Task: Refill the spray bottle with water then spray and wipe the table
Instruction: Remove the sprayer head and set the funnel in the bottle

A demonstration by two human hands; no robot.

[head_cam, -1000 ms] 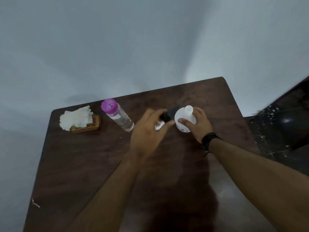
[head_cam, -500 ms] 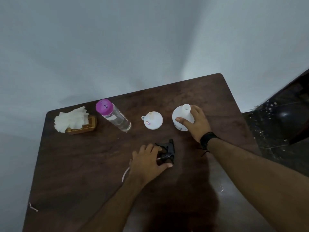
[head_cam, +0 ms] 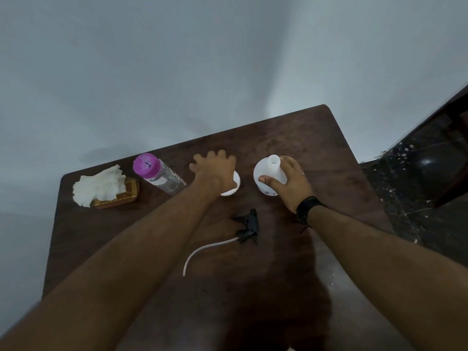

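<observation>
The white spray bottle (head_cam: 268, 173) stands upright on the dark wooden table (head_cam: 291, 133) with its neck uncapped, and my right hand (head_cam: 288, 183) is wrapped around its right side. Its black spray head (head_cam: 249, 225) lies on the table nearer to me, with its pale tube (head_cam: 202, 249) trailing left. My left hand (head_cam: 215, 171) hovers with fingers spread over a white funnel (head_cam: 231, 191), hiding most of it. A clear water bottle (head_cam: 164, 178) with a purple cap stands left of that hand.
White tissues (head_cam: 97, 184) sit in a wooden holder (head_cam: 129, 192) at the table's far left. A wall runs right behind the table. Dark speckled floor (head_cam: 417, 178) lies beyond the right edge. My shadow falls across the near part of the table.
My left hand let go of the spray head, leaving it on the table, and moved up over the funnel. My right hand stayed on the spray bottle.
</observation>
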